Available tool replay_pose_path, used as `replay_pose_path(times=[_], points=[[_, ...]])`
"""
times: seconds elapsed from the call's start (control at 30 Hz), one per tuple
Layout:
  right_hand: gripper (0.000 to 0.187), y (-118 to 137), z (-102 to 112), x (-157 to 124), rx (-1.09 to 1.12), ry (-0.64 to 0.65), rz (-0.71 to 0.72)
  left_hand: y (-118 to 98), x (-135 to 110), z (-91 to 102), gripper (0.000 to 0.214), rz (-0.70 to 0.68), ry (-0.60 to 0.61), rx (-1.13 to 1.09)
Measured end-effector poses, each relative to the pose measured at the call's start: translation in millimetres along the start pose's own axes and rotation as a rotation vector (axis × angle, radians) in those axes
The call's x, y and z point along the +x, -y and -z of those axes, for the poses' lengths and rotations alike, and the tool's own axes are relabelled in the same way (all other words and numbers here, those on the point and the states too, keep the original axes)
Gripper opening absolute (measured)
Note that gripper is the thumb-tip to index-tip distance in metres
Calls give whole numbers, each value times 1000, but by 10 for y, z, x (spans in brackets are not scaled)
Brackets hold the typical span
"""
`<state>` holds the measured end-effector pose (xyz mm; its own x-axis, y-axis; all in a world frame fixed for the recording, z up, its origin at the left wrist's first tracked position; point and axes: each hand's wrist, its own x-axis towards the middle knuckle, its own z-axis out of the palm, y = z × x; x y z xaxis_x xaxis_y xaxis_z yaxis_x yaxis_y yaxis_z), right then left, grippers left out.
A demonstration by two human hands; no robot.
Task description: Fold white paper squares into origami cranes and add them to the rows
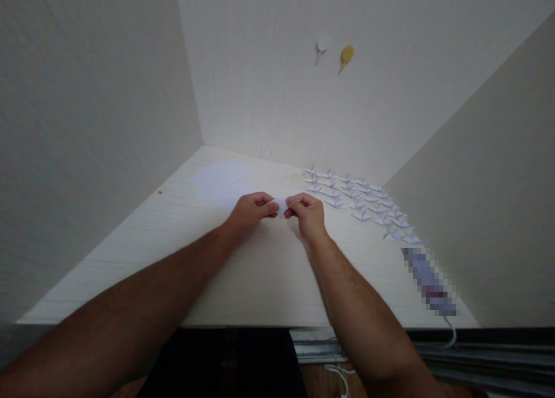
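Observation:
A small piece of white paper (281,204) is stretched between both hands, above the middle of the pale table. My left hand (255,208) pinches its left end between thumb and fingers. At the right end, my right hand (306,212) grips it the same way. Its exact folds are too small to make out. Behind my left hand lie loose white paper sheets (223,178), spread over one another. To the right of my right hand stand rows of folded white paper cranes (336,203), several in each row.
Walls enclose the table (260,282) at the left, back and right. A blurred-out long object (429,282) with a cable lies near the right edge. A tiny red bit (160,192) sits at the left edge. White and yellow hooks (347,54) are on the back wall.

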<state>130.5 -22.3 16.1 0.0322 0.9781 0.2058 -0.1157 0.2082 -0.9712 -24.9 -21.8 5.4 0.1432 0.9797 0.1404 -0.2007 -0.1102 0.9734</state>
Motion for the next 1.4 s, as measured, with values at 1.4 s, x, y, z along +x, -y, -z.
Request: replay_pose_path(times=[1.4], points=[[26, -11, -48, -20, -106, 21, 18, -38, 4, -1, 26, 54, -36, 24]])
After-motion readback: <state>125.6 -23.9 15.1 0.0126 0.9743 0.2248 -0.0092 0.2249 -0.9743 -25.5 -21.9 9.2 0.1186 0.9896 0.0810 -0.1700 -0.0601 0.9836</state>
